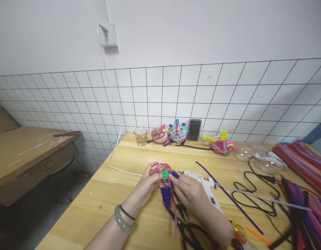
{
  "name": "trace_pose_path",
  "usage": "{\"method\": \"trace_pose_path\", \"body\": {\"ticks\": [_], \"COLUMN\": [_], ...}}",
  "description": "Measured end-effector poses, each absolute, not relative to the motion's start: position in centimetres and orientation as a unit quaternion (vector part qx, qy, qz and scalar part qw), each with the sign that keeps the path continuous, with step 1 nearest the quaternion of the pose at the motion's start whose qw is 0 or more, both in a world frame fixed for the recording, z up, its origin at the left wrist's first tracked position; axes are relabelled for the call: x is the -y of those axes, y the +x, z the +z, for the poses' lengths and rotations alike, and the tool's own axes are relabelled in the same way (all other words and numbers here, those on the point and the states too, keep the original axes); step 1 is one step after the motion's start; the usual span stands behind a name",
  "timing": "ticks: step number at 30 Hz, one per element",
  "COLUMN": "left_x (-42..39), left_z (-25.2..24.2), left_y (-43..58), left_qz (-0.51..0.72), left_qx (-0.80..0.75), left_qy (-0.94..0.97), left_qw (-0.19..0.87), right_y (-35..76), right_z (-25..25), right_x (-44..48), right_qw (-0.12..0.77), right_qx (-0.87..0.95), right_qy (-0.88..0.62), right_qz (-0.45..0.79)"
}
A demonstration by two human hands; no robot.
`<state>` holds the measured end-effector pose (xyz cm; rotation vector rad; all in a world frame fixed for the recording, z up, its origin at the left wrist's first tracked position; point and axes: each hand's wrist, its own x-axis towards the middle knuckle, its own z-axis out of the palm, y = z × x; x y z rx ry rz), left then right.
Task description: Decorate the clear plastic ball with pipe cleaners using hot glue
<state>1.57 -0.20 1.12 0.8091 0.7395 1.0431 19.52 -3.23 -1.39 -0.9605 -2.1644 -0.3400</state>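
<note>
My left hand (151,178) grips the left side of a round ball (164,169) wound in multicoloured strands. A small green piece (165,175) sits on the ball's front, with my left thumb at its left edge. The fingertips of my right hand (185,187) are pressed to its right edge. Purple fuzzy parts stick out at the ball's right and below it, the lower one (166,198) hanging over the table. Pink strands (175,218) trail downward. Black-handled scissors (188,231) lie below my hands, partly hidden by my right arm.
A white glue gun (207,187) lies right of my hands, beside a purple stem (230,194). Along the back stand a glass (141,136) and several colourful fuzzy figures (178,133). Clear plastic shells (269,163), a tangled black cable (250,198) and stem bundles (301,166) fill the right.
</note>
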Motion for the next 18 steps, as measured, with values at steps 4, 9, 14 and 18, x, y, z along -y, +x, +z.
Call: {"method": "trace_pose_path", "body": {"ticks": [4, 9, 14, 18], "left_x": [0.2, 0.19, -0.03, -0.31], "left_z": [1.04, 1.23, 1.05, 0.68], "left_y": [1.57, 1.36, 1.13, 0.94], "left_qz": [0.472, 0.458, 0.442, 0.447], "left_qx": [-0.319, -0.309, -0.313, -0.315], "left_qy": [0.368, 0.368, 0.378, 0.38], "left_qw": [0.735, 0.748, 0.751, 0.746], "right_y": [19.51, 19.57, 19.71, 19.68], "right_z": [-1.45, -1.33, -1.1, -0.83], "right_x": [3.25, 3.16, 3.16, 3.31], "right_qw": [0.373, 0.376, 0.366, 0.361], "right_qx": [0.84, 0.839, 0.847, 0.851], "right_qy": [-0.373, -0.37, -0.361, -0.355], "right_qz": [-0.129, -0.132, -0.138, -0.138]}}
